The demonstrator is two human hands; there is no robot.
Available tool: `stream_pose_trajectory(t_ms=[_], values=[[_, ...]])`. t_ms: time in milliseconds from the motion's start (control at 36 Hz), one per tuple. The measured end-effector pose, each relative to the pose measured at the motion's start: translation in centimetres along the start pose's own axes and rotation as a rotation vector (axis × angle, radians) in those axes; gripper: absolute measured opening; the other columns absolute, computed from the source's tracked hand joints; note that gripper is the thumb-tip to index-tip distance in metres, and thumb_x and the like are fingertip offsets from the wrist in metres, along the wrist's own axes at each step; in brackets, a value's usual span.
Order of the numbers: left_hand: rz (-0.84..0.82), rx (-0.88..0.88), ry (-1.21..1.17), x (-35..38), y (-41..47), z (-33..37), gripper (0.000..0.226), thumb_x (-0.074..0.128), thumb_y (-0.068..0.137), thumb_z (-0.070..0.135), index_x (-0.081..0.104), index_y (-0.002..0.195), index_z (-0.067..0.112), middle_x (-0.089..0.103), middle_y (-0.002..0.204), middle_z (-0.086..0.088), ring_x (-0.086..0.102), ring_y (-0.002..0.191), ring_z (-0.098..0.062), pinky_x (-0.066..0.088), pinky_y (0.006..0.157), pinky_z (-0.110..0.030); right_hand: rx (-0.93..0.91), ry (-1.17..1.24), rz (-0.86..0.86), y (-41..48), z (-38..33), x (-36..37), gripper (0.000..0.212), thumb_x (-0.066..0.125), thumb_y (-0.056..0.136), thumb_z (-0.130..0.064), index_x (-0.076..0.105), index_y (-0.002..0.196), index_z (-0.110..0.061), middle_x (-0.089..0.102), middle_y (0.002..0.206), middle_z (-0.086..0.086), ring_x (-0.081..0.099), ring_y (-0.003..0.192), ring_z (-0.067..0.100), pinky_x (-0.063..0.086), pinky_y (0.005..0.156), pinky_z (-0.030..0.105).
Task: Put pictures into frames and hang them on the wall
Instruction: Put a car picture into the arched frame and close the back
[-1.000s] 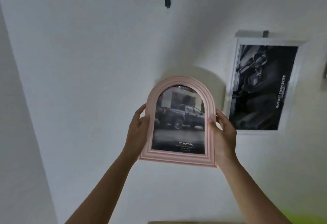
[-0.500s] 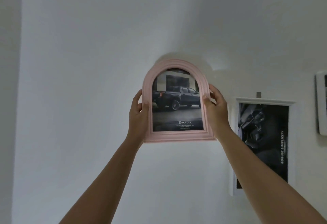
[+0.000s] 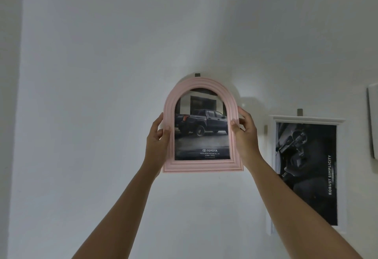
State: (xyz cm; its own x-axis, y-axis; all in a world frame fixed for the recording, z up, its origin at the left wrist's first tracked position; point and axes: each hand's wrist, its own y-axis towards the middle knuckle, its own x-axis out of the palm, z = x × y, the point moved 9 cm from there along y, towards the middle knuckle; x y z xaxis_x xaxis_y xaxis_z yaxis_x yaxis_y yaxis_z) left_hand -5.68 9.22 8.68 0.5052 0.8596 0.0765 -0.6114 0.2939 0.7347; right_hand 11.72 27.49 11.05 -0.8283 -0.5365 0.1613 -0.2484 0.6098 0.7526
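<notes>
The pink frame [image 3: 201,165] is held just below the hook [image 3: 197,74], gripped at its sides by the left hand [image 3: 156,144] and the right hand [image 3: 246,138]. It should be kept level and lowered gently until its hidden hanger is caught.

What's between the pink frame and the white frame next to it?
In the head view, the right hand gripping the pink frame, then a strip of white wall before the white frame.
</notes>
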Motion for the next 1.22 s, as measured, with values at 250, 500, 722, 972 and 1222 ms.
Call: stream_pose_trajectory(t_ms=[250, 500, 722, 972, 1222], values=[[0.007, 0.005, 0.032, -0.1, -0.3, -1.2, 0.043, 0.041, 0.098, 0.025, 0.035, 0.140, 0.029, 0.060, 0.120, -0.007, 0.061, 0.103, -0.022, 0.055, 0.085, -0.040, 0.011, 0.005, -0.020, -0.3, 1.3, 0.0, 0.040, 0.049, 0.094, -0.011, 0.044, 0.131, -0.026, 0.049, 0.128, 0.006, 0.048, 0.112, 0.017, 0.041, 0.079, 0.015], [0.044, 0.121, 0.192, -0.2, 0.1, -0.7, 0.043, 0.040, 0.098, 0.027, 0.037, 0.141, 0.022, 0.058, 0.114, 0.000, 0.058, 0.097, -0.012, 0.054, 0.085, -0.029, -0.042, -0.097, -0.048, -0.4, 1.9, 0.4, 0.044, 0.046, 0.096, -0.018, 0.036, 0.139, -0.022, 0.050, 0.119, 0.007, 0.049, 0.111, 0.021, 0.041, 0.102, 0.035], [0.183, 0.243, 0.366, -0.1, -1.4, 0.1, 0.045, 0.030, 0.101, 0.024, 0.024, 0.145, 0.019, 0.036, 0.114, 0.001, 0.043, 0.099, -0.010, 0.033, 0.079, 0.001, -0.172, -0.247, -0.046, -1.2, 2.2, 0.8, 0.051, 0.046, 0.096, -0.019, 0.028, 0.145, -0.017, 0.045, 0.105, -0.004, 0.047, 0.091, 0.008, 0.036, 0.084, 0.014], [0.233, 0.260, 0.244, 0.0, -2.4, 0.1, 0.031, 0.040, 0.099, 0.034, 0.044, 0.123, 0.015, 0.045, 0.110, 0.000, 0.051, 0.099, -0.015, 0.050, 0.070, -0.013, -0.338, -0.334, 0.096, -2.2, 1.6, -0.4, 0.055, 0.062, 0.082, 0.006, 0.044, 0.134, -0.001, 0.042, 0.110, 0.010, 0.053, 0.080, 0.013, 0.035, 0.084, -0.004], [0.156, 0.257, 0.526, 0.1, -2.2, -0.8, 0.042, 0.049, 0.095, 0.024, 0.041, 0.135, 0.019, 0.040, 0.130, -0.006, 0.040, 0.115, -0.022, 0.041, 0.093, -0.018, -0.291, -0.351, 0.105, -2.8, 1.6, -0.1, 0.054, 0.064, 0.084, -0.001, 0.045, 0.134, -0.006, 0.043, 0.107, 0.005, 0.057, 0.089, 0.020, 0.039, 0.097, 0.015]])
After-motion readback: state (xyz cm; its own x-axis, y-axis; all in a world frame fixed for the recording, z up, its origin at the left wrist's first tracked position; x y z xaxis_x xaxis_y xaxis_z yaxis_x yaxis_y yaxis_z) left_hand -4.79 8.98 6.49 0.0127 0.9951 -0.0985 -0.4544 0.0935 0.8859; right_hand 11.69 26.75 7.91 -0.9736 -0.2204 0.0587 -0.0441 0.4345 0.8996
